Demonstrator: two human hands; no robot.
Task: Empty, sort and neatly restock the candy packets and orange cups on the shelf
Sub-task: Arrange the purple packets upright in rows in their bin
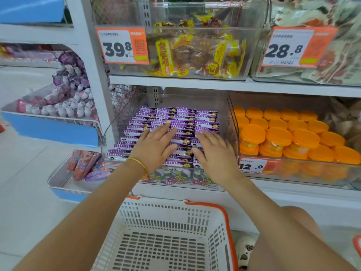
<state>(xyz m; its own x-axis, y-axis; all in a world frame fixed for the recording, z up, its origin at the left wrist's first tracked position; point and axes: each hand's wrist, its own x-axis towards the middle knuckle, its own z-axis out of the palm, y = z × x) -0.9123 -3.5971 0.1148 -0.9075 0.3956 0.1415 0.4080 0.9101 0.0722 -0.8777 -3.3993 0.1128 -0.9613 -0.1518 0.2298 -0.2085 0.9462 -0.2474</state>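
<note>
Purple and white candy packets [205, 118] stand in tidy rows inside a clear bin [222, 106] on the middle shelf. My left hand [154, 147] lies flat on the left rows, fingers straight and spread. My right hand [213, 151] rests flat on the right rows beside it, fingers also straight. Orange-lidded cups [293, 137] fill the neighbouring clear bin [234, 122] to the right, stacked in layers. Neither hand grips anything.
A white basket with orange rim [226, 218] sits below my arms with nothing in it. A side rack [64, 184] at the left holds pink and purple packets. Bins of snacks [195, 53] stand on the shelf above. My knee [298, 222] is at lower right.
</note>
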